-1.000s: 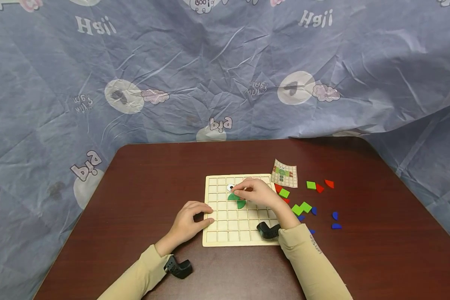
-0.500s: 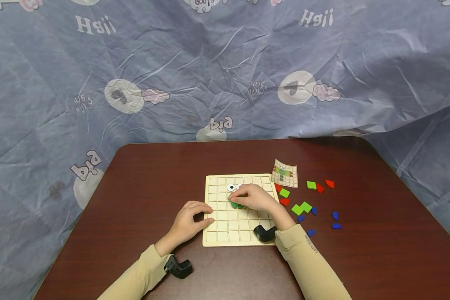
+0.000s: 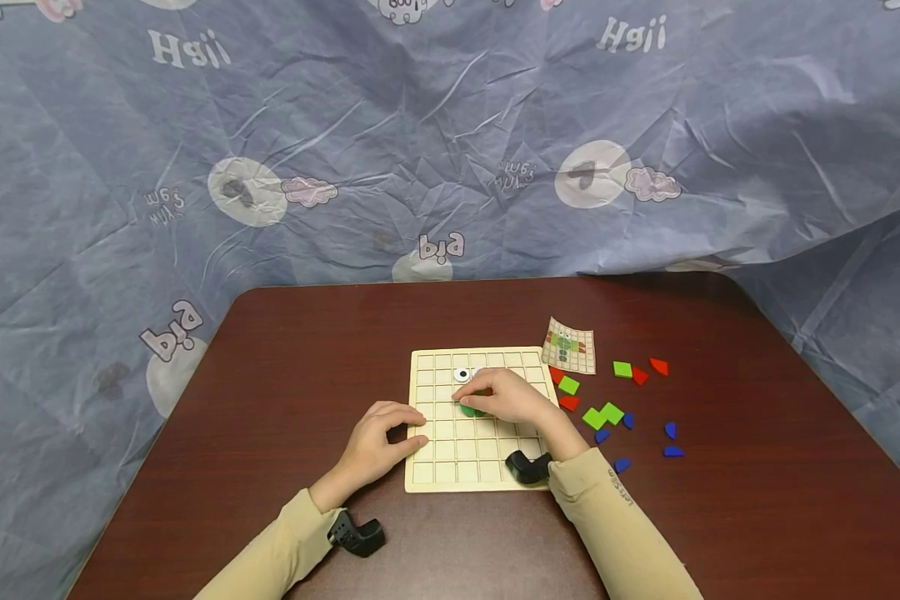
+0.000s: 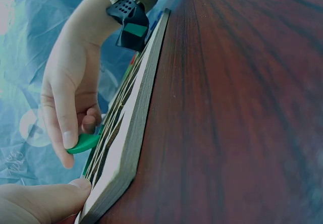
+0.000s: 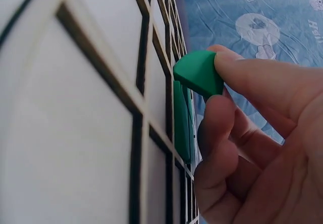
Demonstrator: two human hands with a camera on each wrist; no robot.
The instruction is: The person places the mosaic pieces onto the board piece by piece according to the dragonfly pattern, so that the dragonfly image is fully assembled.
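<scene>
A pale wooden grid board [image 3: 438,450] lies on the table. My right hand [image 3: 508,395] is over its upper middle. Thumb and fingers pinch a green quarter-circle piece [image 5: 199,71], tilted, its edge close to the grid. In the right wrist view another green piece [image 5: 180,125] sits on the board just beyond it. A white eye disc [image 3: 462,375] lies above the fingers; a second is partly hidden by the hand. My left hand [image 3: 375,442] rests at the board's left edge, thumb [image 4: 70,196] touching the rim, fingers relaxed.
A pattern card [image 3: 570,348] overlaps the board's upper right corner. To the right lie loose pieces: light green squares [image 3: 622,370], red pieces [image 3: 659,367] and blue pieces [image 3: 672,452]. A patterned blue cloth [image 3: 390,150] hangs behind the table.
My right hand has come down from beside the eye discs towards me, then shifted slightly left over the green pieces. The left hand has stayed at the board's edge.
</scene>
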